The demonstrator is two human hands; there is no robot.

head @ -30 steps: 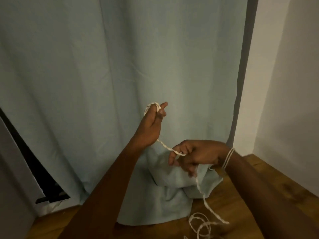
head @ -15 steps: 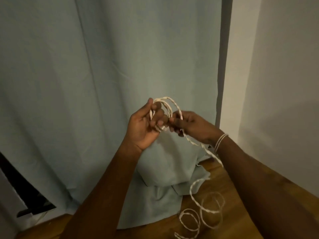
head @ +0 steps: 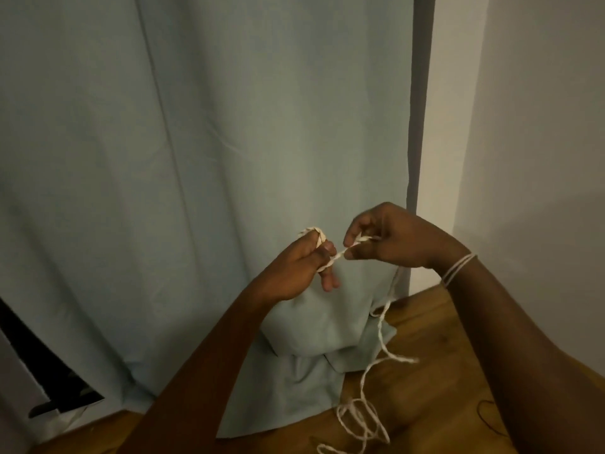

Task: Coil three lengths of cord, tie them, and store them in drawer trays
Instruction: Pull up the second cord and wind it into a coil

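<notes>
The left hand (head: pixel 294 267) is closed around a small coil of cord (head: pixel 337 257): a few turns sit over the tips of its curled fingers (head: pixel 322 249), with one lower finger hanging loose beneath. From those turns a short taut stretch of cord crosses the gap to the right hand (head: pixel 389 240), whose thumb and forefinger pinch it just beside the left fingertips; the other right fingers are curled in. Below the right hand the cord drops slack past the wrist, down across the folded hem of the curtain (head: pixel 229 158), and ends in loose loops on the wooden floor (head: pixel 442 371).

By my reading the work is early: only a few wraps are on the left fingers, most of this length lies unwound on the floor, no tie is made, and no drawer or tray is in view. Thin bands (head: pixel 458 268) circle the right wrist; whether they are more cord I cannot tell.

For room, the curtain hangs close behind both hands, the wall (head: pixel 540 158) stands just to the right of the right hand, and the open space is toward the person and downward, where the slack lies.
</notes>
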